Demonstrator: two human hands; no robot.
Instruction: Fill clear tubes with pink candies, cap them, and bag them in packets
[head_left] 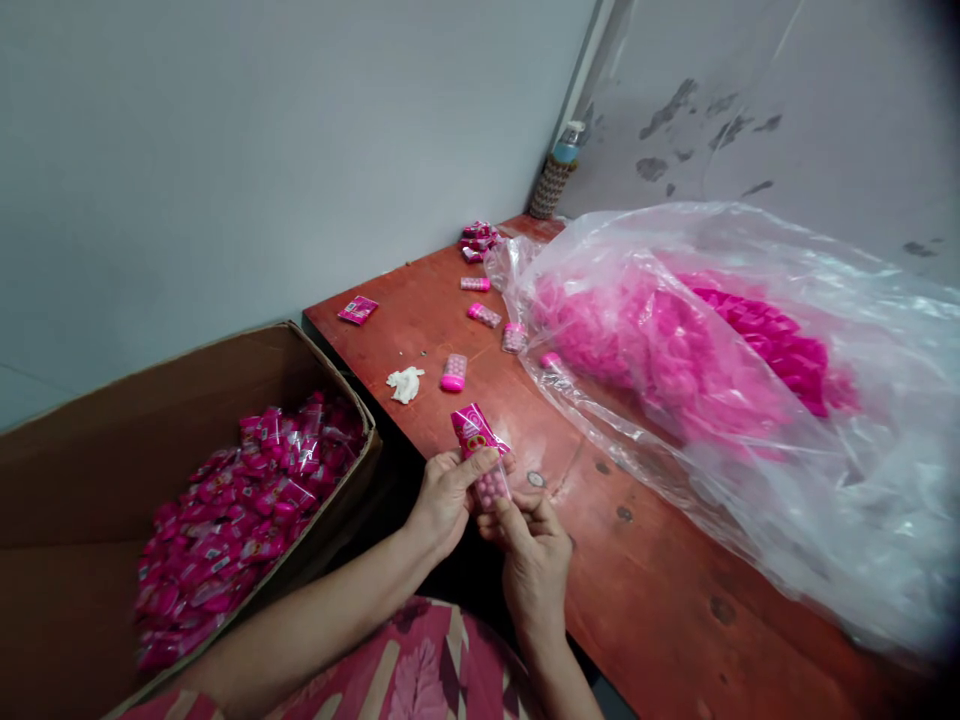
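Note:
My left hand (444, 497) pinches a pink printed sachet (474, 429) that stands up from my fingers at the table's near edge. My right hand (534, 552) meets it from below and grips a small clear container of pink candy balls (491, 489) at the sachet's lower end. Whether the container is partly inside the sachet I cannot tell. Both hands touch each other over the red-brown table (637, 590).
A cardboard box (90, 440) of filled pink sachets (240, 510) stands at my left. A big clear plastic bag (750, 400) of pink containers lies on the right. Loose pink containers (454, 372), a crumpled tissue (405, 383), sachets (358, 309) and a bottle (556, 172) lie farther back.

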